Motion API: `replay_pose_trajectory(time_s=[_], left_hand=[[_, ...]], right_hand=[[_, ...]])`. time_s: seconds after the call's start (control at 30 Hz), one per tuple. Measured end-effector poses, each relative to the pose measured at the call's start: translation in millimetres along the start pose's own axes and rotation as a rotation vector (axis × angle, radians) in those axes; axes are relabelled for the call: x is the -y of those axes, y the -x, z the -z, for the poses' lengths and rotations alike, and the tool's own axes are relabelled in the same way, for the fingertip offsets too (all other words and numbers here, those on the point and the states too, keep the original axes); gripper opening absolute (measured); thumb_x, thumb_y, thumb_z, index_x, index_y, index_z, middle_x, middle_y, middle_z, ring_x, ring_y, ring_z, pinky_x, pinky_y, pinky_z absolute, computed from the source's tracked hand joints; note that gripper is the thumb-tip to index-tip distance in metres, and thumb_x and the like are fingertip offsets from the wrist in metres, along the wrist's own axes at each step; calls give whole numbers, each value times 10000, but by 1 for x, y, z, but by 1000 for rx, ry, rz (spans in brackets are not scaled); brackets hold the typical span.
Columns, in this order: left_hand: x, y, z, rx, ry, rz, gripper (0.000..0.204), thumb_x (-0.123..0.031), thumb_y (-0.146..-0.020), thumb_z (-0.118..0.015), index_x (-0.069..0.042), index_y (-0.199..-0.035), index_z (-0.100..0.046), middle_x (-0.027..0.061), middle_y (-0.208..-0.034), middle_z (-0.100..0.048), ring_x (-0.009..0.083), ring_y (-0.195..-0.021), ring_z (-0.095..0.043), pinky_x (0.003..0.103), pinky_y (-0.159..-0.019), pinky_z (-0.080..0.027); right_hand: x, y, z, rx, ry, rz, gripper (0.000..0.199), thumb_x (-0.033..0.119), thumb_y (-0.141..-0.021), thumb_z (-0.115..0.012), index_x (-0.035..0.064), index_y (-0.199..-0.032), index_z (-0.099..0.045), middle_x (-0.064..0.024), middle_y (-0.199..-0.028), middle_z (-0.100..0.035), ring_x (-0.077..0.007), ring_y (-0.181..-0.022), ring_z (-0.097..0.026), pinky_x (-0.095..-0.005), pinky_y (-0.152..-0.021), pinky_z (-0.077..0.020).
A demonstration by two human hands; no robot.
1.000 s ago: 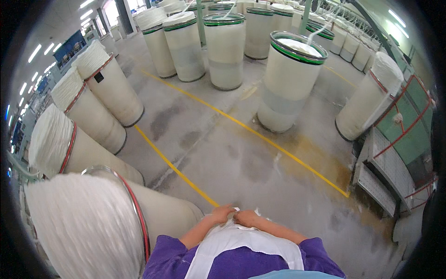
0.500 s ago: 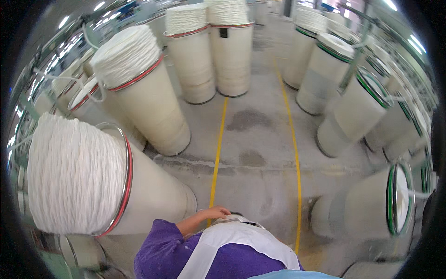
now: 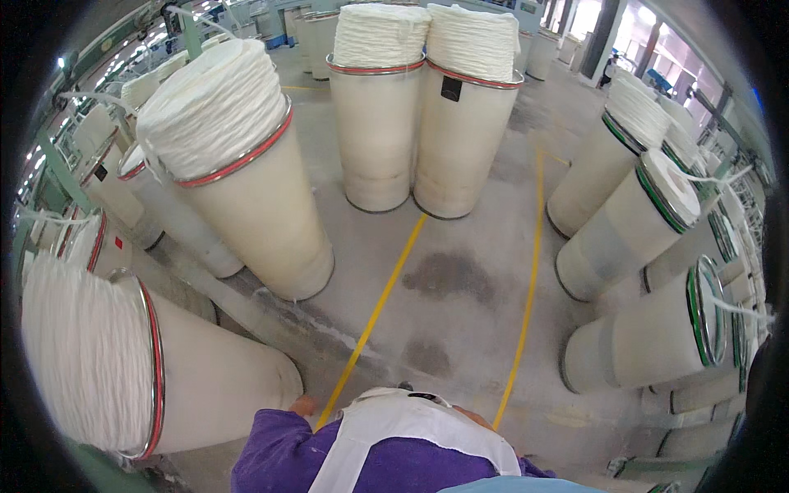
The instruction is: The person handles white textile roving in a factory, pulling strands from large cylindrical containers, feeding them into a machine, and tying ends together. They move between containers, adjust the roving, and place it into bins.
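Observation:
My left hand point(image 3: 304, 404) shows only in small part past my purple sleeve, by the foot of a tall cream can point(image 3: 222, 374). Whether it touches the can does not show, and its fingers cannot be made out. That can has a red-banded metal rim and a thick coil of white sliver point(image 3: 82, 353) heaped above it. On the other side of my white apron point(image 3: 403, 423), a bit of my right hand or forearm point(image 3: 475, 417) shows, its fingers hidden. Nothing is visibly held in either hand.
More red-rimmed cans point(image 3: 255, 214) piled with sliver stand ahead and left, two side by side point(image 3: 378, 140). Green-rimmed cans point(image 3: 649, 333) line the right, white strands rising from some. Two yellow lines point(image 3: 374, 320) run along the grey floor point(image 3: 448, 329) between the rows.
The view has moved forward along the aisle, and the paired cans ahead look nearer. My left hand has dropped from in front of my apron to my left side.

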State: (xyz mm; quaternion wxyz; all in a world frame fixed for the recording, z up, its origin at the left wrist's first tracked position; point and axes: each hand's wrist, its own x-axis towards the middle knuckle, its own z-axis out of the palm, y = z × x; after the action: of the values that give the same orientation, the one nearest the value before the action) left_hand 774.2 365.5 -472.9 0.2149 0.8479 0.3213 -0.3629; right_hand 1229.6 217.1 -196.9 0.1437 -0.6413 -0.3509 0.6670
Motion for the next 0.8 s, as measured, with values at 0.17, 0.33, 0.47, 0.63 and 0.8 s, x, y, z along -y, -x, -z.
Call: replay_pose_trajectory(time_s=[0.17,0.33,0.47,0.63,0.8], left_hand=[[0,-83,198,-523,994,32,435,-345,-881,-544,-60,-1205,-590,140,-1155,-632,319,-1051,-596,417,-909,-457],[8,-154,371,-435,1209,114,433,-285,-914,-563,-77,-1292,-522,91,-1178,-615,211,-1031,-589,353,-861,-479],[35,-214,452,-444,977,243,405,-265,-895,-562,-82,-1255,-555,130,-1150,-627,252,-1032,-600,371,-857,-483],[100,-254,506,-643,893,333,374,-309,-857,-532,-92,-1152,-605,149,-1117,-630,339,-998,-605,445,-857,-475],[219,-275,628,-913,858,477,384,-253,-870,-560,-85,-1215,-575,154,-1071,-646,321,-962,-614,407,-843,-474]], right_hand=[[50,-110,107,44,124,139,573,513,-934,-475,4,-1160,-612,-40,-1027,-646,-134,-845,-578,-284,-758,-474],[111,-213,266,-29,-133,170,493,401,-928,-546,-8,-1202,-579,-82,-1050,-651,-160,-895,-597,-303,-781,-489],[216,-302,422,-239,-39,250,421,276,-902,-622,-18,-1198,-567,-91,-1008,-652,-146,-862,-600,-287,-769,-493],[410,-399,517,-212,-3,521,346,234,-910,-618,-22,-1139,-582,-58,-941,-645,-124,-816,-580,-285,-748,-490],[604,-476,532,-65,127,793,301,191,-907,-620,-1,-1137,-595,-51,-954,-653,-126,-832,-588,-280,-770,-486]])
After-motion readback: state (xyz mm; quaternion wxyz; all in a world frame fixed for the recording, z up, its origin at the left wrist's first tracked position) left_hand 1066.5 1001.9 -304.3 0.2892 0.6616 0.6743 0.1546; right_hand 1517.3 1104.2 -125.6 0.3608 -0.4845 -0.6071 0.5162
